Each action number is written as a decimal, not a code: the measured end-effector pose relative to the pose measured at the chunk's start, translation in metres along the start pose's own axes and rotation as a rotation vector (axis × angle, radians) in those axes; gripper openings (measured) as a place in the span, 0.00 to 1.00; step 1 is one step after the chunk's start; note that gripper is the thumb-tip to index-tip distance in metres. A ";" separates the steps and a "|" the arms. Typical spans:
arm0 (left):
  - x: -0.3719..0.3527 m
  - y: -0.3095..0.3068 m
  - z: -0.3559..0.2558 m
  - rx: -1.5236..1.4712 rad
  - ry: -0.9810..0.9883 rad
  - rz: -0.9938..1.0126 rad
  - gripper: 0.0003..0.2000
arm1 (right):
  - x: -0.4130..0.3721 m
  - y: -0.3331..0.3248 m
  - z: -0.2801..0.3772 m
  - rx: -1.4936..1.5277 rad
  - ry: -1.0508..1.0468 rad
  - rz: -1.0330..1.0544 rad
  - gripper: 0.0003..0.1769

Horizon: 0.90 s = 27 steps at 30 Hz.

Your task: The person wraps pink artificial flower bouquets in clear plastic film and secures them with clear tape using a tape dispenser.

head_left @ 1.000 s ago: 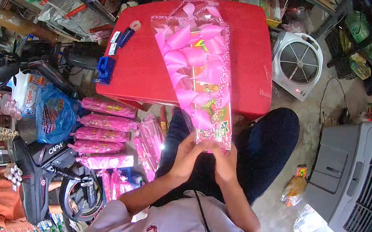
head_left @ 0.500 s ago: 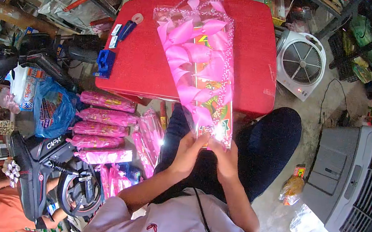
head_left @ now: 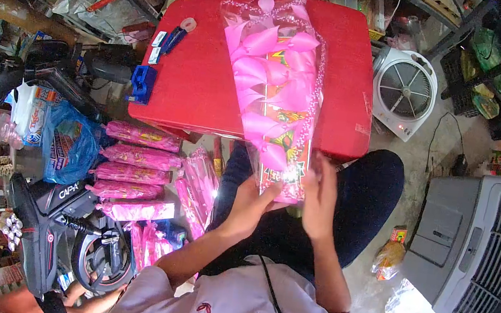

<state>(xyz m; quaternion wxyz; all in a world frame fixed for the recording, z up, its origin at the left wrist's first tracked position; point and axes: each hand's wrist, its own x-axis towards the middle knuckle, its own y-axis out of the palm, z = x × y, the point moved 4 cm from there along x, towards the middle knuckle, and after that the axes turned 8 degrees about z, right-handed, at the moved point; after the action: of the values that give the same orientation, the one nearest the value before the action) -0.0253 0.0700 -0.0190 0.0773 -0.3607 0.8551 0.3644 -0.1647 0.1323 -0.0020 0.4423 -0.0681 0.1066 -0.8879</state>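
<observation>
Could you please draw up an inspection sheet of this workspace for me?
Surface: red tabletop, with a blue tool at its left edge.
Job's things: clear-wrapped package with pink ribbons, lying over the tabletop, lower end past its near edge.
Clutter: row of pink wrapped packets and a blue plastic bag, left of the legs.
Hands: left hand grips the package's lower end; right hand beside its right edge, fingers blurred, contact unclear.
Cables: thin dark cable on the right-hand floor.
Surroundings: white fan, grey louvred appliance; another person's arm lower left.
</observation>
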 end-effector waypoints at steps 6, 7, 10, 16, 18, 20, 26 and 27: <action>-0.005 -0.003 0.004 0.060 -0.007 -0.020 0.19 | 0.095 -0.015 0.000 0.082 0.187 0.085 0.23; -0.005 -0.002 0.003 0.057 -0.004 -0.012 0.19 | 0.108 -0.013 -0.001 0.059 0.195 0.109 0.23; -0.005 -0.001 0.001 0.031 0.003 0.012 0.18 | 0.125 -0.012 0.006 0.255 0.422 0.209 0.23; -0.003 -0.006 0.006 -0.153 -0.036 0.130 0.20 | 0.139 -0.004 -0.004 0.467 0.294 0.258 0.12; -0.001 -0.009 0.010 -0.236 -0.059 0.148 0.22 | 0.136 -0.004 -0.005 0.619 0.326 0.288 0.09; 0.004 -0.009 0.017 -0.316 -0.062 0.215 0.24 | 0.132 -0.006 0.000 0.752 0.344 0.315 0.06; 0.005 -0.002 0.011 -0.373 -0.034 0.260 0.28 | 0.121 -0.007 0.006 0.956 0.286 0.294 0.07; 0.004 -0.003 0.011 -0.383 -0.023 0.242 0.28 | 0.117 -0.007 0.006 0.969 0.292 0.265 0.07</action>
<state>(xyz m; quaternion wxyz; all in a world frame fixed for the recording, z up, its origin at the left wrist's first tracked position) -0.0280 0.0734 -0.0300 -0.0273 -0.2594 0.8063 0.5308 -0.2391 0.0418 0.0085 0.5123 0.2832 -0.2482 -0.7719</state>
